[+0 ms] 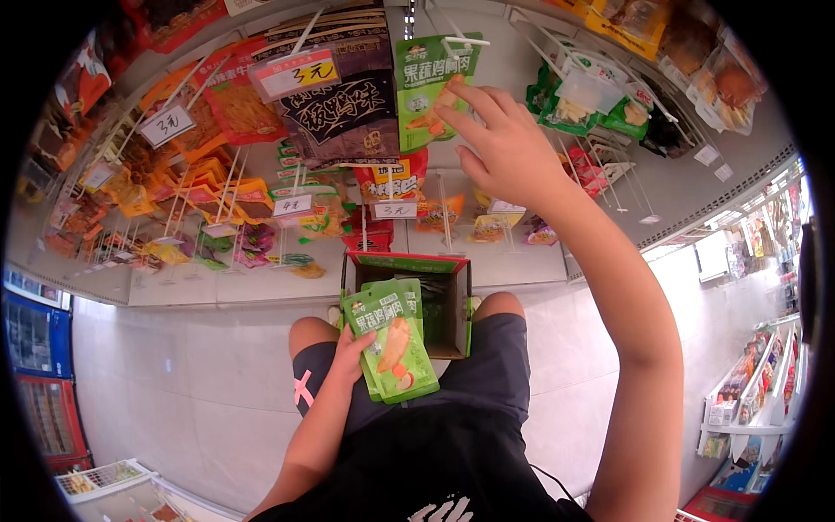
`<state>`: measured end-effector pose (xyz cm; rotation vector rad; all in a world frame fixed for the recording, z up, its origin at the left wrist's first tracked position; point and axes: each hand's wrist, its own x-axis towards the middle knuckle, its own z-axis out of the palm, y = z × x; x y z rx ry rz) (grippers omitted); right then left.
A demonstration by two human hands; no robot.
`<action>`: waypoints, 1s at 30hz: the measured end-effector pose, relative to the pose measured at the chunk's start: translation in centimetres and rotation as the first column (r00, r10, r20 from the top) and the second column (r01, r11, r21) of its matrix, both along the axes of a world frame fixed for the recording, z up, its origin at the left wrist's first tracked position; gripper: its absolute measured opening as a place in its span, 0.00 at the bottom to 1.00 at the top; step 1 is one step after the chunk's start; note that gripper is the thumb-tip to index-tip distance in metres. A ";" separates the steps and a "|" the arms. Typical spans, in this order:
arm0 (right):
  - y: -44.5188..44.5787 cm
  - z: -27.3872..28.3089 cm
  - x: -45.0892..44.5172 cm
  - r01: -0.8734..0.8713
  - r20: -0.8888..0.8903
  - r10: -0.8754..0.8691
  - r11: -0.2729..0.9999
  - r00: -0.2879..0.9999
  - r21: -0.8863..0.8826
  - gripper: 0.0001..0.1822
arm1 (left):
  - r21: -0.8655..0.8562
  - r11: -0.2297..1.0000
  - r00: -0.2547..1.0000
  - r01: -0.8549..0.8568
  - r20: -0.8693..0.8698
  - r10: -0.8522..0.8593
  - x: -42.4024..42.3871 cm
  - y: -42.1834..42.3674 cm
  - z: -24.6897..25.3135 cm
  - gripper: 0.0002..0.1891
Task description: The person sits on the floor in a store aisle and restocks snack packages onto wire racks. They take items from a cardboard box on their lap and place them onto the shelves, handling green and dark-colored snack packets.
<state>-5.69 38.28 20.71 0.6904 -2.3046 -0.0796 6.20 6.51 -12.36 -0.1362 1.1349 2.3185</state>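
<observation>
My left hand (352,355) grips green snack pouches (391,365) over my lap, at least two overlapping. Each visible front pictures a piece of meat. My right hand (492,140) is raised to the rack with fingers apart, its fingertips over a matching hanging green pouch (424,121). Whether they touch it, I cannot tell. That pouch hangs from a white metal display hook (466,41). Between my knees stands an open cardboard box (460,307) with a green and red rim. Dark contents inside are partly hidden by the held pouches.
Dark purple pouches (339,98) hang left of the green one, behind a price tag (297,73). More packets (248,91) and long hooks (225,183) crowd the left. Green packs (574,98) hang at right. A tiered snack stand (750,391) is at far right.
</observation>
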 end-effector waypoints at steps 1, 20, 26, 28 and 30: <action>-0.2 0.1 -0.2 0.007 -0.008 -0.007 1.000 1.000 0.008 0.25 | -0.002 1.000 1.000 -0.005 -0.006 0.005 0.0 -0.1 -0.1 0.26; -0.6 -1.0 -5.6 0.245 -0.089 -0.231 0.948 0.969 0.203 0.36 | -0.028 0.999 0.998 -0.035 0.048 0.036 -0.1 0.0 0.2 0.24; -0.2 -1.5 -7.3 0.301 -0.069 -0.293 0.934 0.954 0.194 0.37 | -0.024 0.999 0.998 -0.029 0.047 0.030 -0.2 -0.2 -0.3 0.24; 0.0 -1.9 -7.8 0.302 -0.073 -0.294 0.937 0.953 0.176 0.36 | -0.039 0.999 0.999 -0.008 0.036 0.009 -0.2 -0.4 -0.5 0.26; -0.1 -2.0 -8.3 0.313 -0.071 -0.306 0.934 0.950 0.170 0.34 | -0.024 1.000 0.999 -0.007 0.038 0.008 -0.2 -0.5 -0.5 0.25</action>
